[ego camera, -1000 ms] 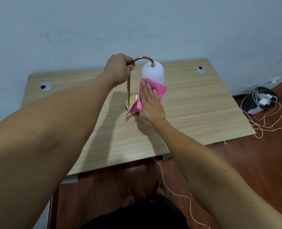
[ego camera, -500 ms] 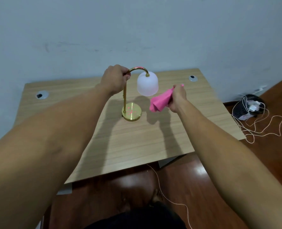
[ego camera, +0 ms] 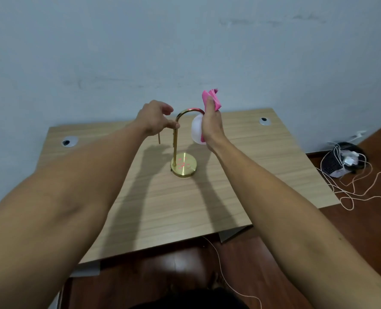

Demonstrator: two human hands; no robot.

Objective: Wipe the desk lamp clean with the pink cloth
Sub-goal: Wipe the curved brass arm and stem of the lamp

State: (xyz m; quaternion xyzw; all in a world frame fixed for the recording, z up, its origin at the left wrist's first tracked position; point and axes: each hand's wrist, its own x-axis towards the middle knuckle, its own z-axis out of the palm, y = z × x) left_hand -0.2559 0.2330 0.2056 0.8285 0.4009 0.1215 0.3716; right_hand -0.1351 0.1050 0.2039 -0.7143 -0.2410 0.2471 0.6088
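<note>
The desk lamp stands upright on the wooden desk [ego camera: 162,215]: a round brass base [ego camera: 184,167], a thin brass stem curving over at the top, and a white frosted shade [ego camera: 196,130] hanging from the arc. My left hand [ego camera: 156,119] pinches the stem just below the curve with thumb and forefinger. My right hand [ego camera: 212,126] holds the bunched pink cloth [ego camera: 212,100] and rests against the right side of the shade, hiding much of it. The cloth sticks up above my fingers beside the top of the arc.
Two round cable grommets [ego camera: 69,142] [ego camera: 264,121] sit near the desk's back corners. A blue-grey wall rises right behind the desk. On the red-brown floor at right lie a black basket [ego camera: 339,163] and tangled white cord [ego camera: 363,190]. Another cord runs under the desk's front edge.
My right hand has lifted the cloth from the desk side up onto the lamp shade. My left hand has loosened from a full grip to a pinch on the stem. The camera tilted up.
</note>
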